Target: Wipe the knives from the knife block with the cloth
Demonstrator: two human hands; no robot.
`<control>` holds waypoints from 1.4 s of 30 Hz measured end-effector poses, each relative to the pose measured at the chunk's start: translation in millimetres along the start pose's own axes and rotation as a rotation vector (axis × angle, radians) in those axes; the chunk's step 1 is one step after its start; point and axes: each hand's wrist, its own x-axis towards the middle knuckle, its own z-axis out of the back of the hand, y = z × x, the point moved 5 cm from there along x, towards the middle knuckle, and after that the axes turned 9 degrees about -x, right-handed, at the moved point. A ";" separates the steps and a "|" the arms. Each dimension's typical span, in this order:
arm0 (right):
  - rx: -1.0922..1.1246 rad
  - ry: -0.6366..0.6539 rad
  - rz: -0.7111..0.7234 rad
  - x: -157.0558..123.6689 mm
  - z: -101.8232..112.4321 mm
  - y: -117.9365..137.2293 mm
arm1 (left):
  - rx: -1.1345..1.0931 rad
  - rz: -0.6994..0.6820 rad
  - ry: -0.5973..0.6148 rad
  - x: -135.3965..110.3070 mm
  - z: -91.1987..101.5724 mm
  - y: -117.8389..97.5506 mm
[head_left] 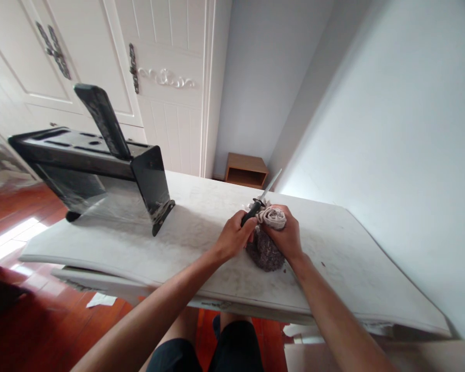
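My left hand [234,235] is closed round the black handle of a sharpening steel [264,194], whose thin grey rod points up and away to the right. My right hand [284,235] is closed on a bunched grey and white cloth [265,250], which rests on the white table top [201,243] and touches the steel near its handle. The two hands are close together near the middle of the table.
A black knife block [96,165] stands on the left of the table, with one black handle [103,119] sticking up from it. White cupboard doors [166,77] and a small wooden stand [246,170] lie behind. A bare wall runs along the right. Red wooden floor lies below.
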 end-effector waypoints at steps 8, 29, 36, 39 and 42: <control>0.013 -0.203 0.063 -4.0 17.6 -7.2 | 0.184 -0.108 0.083 -7.3 -4.5 -8.8; -0.133 -0.363 -0.004 -13.6 15.6 -9.3 | -0.174 0.060 0.337 -21.7 -22.8 -6.5; -0.042 -0.379 -0.312 -5.2 11.1 -27.5 | -0.442 0.128 0.355 -33.6 -45.2 -12.1; 0.038 -0.372 -0.343 -5.2 9.8 -27.1 | -0.475 0.163 0.344 -33.3 -47.0 -12.1; 0.103 -0.346 -0.318 -5.2 7.7 -21.8 | -0.470 0.169 0.308 -29.5 -44.2 -8.7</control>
